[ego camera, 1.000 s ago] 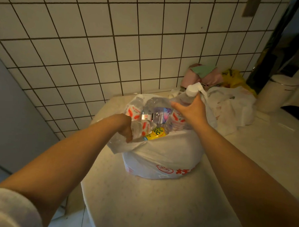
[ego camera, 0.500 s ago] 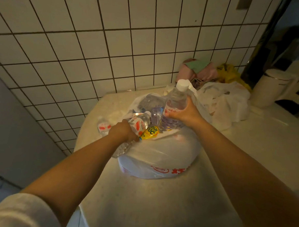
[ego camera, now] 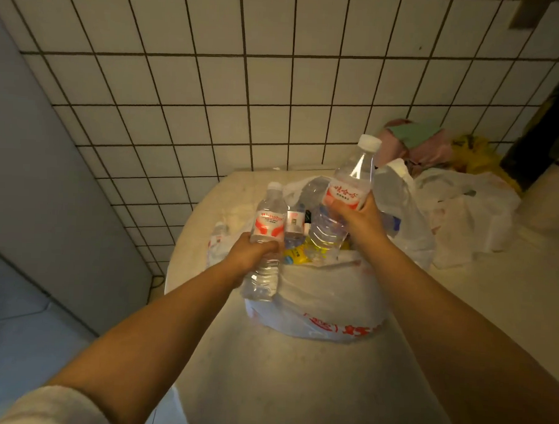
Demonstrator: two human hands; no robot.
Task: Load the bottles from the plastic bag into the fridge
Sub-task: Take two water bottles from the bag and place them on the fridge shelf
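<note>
The bag (ego camera: 316,296), white plastic with red print, sits on the desk (ego camera: 296,389) with its mouth open, and more bottles show inside it, among them one with a yellow label (ego camera: 297,254). Two clear water bottles with red-and-white labels and white caps are held above it. The left hand (ego camera: 254,255) has its grip wrapped round the middle of the smaller bottle (ego camera: 265,240), just below the label; this bottle stands nearly upright over the bag's left edge. The right hand (ego camera: 358,220) has its grip curled round the larger bottle (ego camera: 346,195) below its label, holding it higher, over the bag's mouth, with the cap tilted away toward the wall. Another small bottle (ego camera: 217,241) lies on the desk just left of the bag. To the right, near the bag, lie crumpled white bags (ego camera: 464,213); behind them, against the tiled wall (ego camera: 212,96), are pink, green and yellow bundles. No fridge can be told for certain.
</note>
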